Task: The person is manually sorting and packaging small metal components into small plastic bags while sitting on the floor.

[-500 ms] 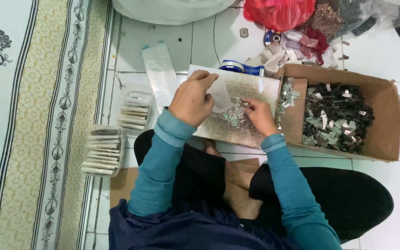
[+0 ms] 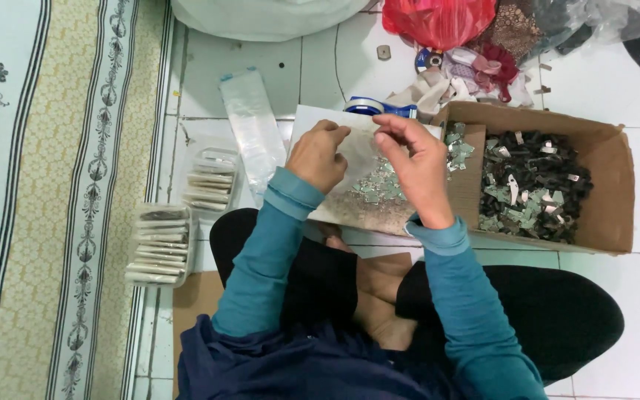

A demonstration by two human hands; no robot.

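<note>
Carton (image 2: pixel 609 185) of dark and silvery metal bits stands open on white tiles, touching a pale board (image 2: pixel 357 159) at its left edge. Loose silvery bits (image 2: pixel 379 189) lie heaped on that board. Left hand (image 2: pixel 318 157) and right hand (image 2: pixel 418 167) hover close together above, fingertips apparently pinching something too small to identify.

white floor tiles (image 2: pixel 609 81) are spreading under even light; a patterned cream and pale blue rug (image 2: pixel 53 148) is lying along the left side
</note>
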